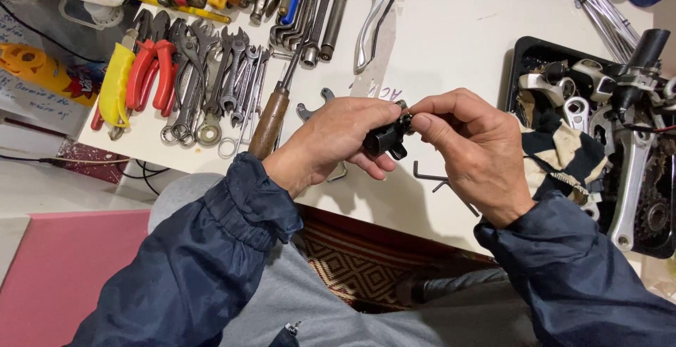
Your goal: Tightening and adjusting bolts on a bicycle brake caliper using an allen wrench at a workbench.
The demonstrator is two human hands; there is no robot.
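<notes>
Left hand (331, 143): curled narrow, gripping one small black part (386, 138) at frame centre.
Right hand (472, 146): fingertips pinched on the part's top end.
Under hands: one hex key (429, 176) on the white table (458, 37).
Upper left: two red-handled pliers (151, 72), a row of wrenches (232, 72).
Right edge: one black tray (517, 58) of bike parts.

Dark navy jacket sleeves (211, 248) with elastic cuffs, grey trousers (338, 312)

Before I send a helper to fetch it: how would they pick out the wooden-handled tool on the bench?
Start at the white bench and find the row of spanners left of the two hands. Just right of that row, beside the left hand, lies the screwdriver, pointing away from the person. It alone has a brown wooden handle; its neighbours are bare metal or have red and yellow grips.
</notes>
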